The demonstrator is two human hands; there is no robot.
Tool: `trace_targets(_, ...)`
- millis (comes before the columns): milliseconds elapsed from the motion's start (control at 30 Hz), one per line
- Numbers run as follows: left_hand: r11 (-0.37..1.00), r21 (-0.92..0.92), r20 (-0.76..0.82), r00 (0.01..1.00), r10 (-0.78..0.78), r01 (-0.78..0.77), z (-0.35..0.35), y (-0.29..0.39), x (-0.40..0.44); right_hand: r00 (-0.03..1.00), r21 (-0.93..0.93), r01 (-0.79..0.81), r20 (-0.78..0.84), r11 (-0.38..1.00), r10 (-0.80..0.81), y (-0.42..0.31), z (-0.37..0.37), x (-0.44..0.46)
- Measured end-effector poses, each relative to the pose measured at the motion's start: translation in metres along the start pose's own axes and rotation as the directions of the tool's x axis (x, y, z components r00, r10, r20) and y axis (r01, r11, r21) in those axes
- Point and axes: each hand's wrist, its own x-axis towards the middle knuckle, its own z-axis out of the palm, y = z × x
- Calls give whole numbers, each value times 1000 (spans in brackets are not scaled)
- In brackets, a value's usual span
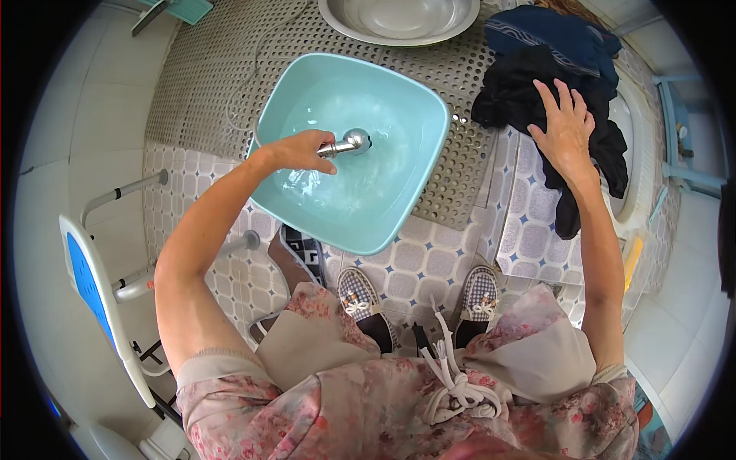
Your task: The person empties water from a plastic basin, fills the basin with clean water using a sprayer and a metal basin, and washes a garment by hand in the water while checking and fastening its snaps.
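Observation:
My left hand [305,151] is closed around the handle of a silver shower head [356,141], held over a light turquoise plastic basin [438,126]. Clear water [349,192] with a rippled surface lies in the basin. On the right, my right hand [566,126] reaches over a heap of dark clothes [514,84], its fingers spread and nothing gripped. Whether the fingertips touch the black cloth I cannot tell. The heap holds black garments and a navy one [537,34] with a pale wavy pattern.
A metal bowl [399,38] stands behind the basin on a perforated grey mat [207,100]. A thin hose [249,73] runs across the mat at left. A blue-and-white seat [92,284] is on the left. Beside the clothes at right is a white ceramic fixture [636,153]. Patterned tiles [429,253] surround my shoes.

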Motion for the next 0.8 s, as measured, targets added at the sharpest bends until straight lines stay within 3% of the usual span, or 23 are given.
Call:
trace_targets(33, 996, 69, -50, 997, 58, -54, 2, -2, 4, 1000, -1, 0, 3, 1000, 0, 0, 0, 0)
trace_targets(333, 991, 68, -4, 994, 114, -113, 3, -14, 18, 1000, 6, 5, -22, 1000, -5, 0, 4, 0)
trace_targets(433, 964, 235, -51, 989, 141, -126, -7, -9, 14, 1000, 13, 1, -16, 1000, -1, -3, 2, 0)
trace_targets(533, 954, 237, -157, 962, 221, -181, -22, 7, 8, 1000, 9, 0, -6, 1000, 0, -4, -1, 0)
trace_targets(633, 964, 238, -314, 930, 192, -119, -50, 49, -6, 1000, 30, -2, -5, 1000, 2, -3, -1, -1)
trace_targets(667, 965, 237, -292, 939, 182, -113, -64, 69, -14, 1000, 22, -12, 7, 1000, 11, -4, -2, 0)
trace_targets(800, 934, 126, -495, 795, 351, -334, -111, 75, 6, 999, 2, -29, 33, 1000, 29, -5, -2, 1)
